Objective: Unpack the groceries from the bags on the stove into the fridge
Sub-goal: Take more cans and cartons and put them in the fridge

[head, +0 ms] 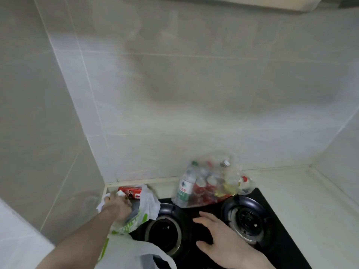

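a home kitchen: black gas stove [204,216] in a tiled wall [174,94] corner under a range hood [252,4].

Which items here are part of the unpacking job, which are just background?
Job:
- white bag, left hand reaching into it
- red package in that bag
- clear bag of bottles and cans
- right hand, open over the stove

Background:
- stove
- tiled wall
- range hood

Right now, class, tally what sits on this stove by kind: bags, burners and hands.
Bags: 2, white bag and clear bag
Burners: 2, left burner and right burner
Hands: 2, left hand and right hand
Total: 6
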Tool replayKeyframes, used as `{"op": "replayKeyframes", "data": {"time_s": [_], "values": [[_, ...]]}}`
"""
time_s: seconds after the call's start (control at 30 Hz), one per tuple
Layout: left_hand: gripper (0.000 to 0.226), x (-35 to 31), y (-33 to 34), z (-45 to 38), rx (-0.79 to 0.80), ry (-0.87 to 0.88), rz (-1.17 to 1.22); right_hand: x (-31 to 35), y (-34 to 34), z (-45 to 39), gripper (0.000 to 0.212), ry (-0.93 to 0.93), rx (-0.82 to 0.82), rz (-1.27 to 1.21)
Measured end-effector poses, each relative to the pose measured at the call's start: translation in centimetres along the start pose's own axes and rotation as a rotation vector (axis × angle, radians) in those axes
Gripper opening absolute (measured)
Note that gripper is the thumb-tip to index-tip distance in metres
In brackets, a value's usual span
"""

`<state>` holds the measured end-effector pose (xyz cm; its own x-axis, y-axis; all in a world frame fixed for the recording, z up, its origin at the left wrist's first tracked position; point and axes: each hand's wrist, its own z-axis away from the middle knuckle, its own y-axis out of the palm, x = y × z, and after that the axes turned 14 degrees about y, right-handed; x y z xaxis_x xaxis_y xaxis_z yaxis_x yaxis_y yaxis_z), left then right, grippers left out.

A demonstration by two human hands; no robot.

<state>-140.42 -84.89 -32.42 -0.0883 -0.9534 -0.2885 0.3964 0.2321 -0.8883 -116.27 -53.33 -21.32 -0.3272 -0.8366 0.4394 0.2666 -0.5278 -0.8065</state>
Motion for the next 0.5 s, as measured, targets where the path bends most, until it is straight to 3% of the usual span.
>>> {"op": "replayKeyframes", "data": {"time_s": [0.23,0.3,0.37,0.5], "values": [[0.068,1.3,1.2,1.3,0.065,0.024,-0.060,0.4,0.9,-0.8,0.065,-0.013,0.027,-0.026],[0.057,1.5,1.8,1.9,0.023,0.035,-0.047,1.3,1.4,-1.2,0.062,-0.039,0.040,-0.038],[0.047,0.7,1.9,2.7,-0.063,0.068,-0.041,2.1,1.7,-1.6,0.057,-0.058,0.057,-0.051],[0.052,-2.0,0.5,5.8,-0.348,0.203,0.043,3.5,2.0,-2.7,0.061,-0.084,0.077,-0.070]]}}
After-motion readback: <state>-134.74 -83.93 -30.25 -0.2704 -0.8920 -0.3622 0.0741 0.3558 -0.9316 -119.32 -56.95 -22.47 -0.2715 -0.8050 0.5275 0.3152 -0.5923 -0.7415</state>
